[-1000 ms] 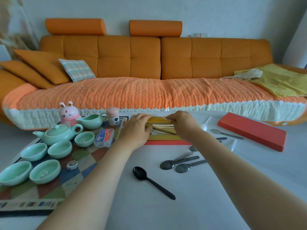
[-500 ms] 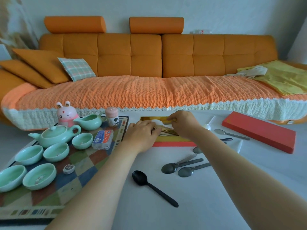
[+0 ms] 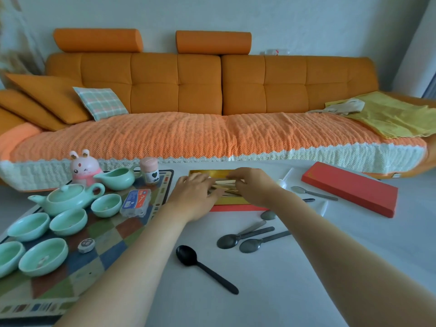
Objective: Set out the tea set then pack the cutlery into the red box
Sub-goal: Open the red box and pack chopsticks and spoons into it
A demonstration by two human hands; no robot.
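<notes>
Pressed flat with both hands, left hand (image 3: 195, 197) and right hand (image 3: 253, 185), on gold cutlery (image 3: 226, 186) inside red box (image 3: 233, 207). Nothing pinched. Tea set (image 3: 66, 199) already out on mat (image 3: 113, 246). Left to pack: grey spoons (image 3: 245, 239), black spoon (image 3: 203, 266). Lid (image 3: 349, 187) off.

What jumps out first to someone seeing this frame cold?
Both hands, left hand and right hand, meet over the gold-lined red box at table centre, on pale cutlery inside. A mint-green tea set fills the checked mat at left; the orange sofa spans the back.
</notes>
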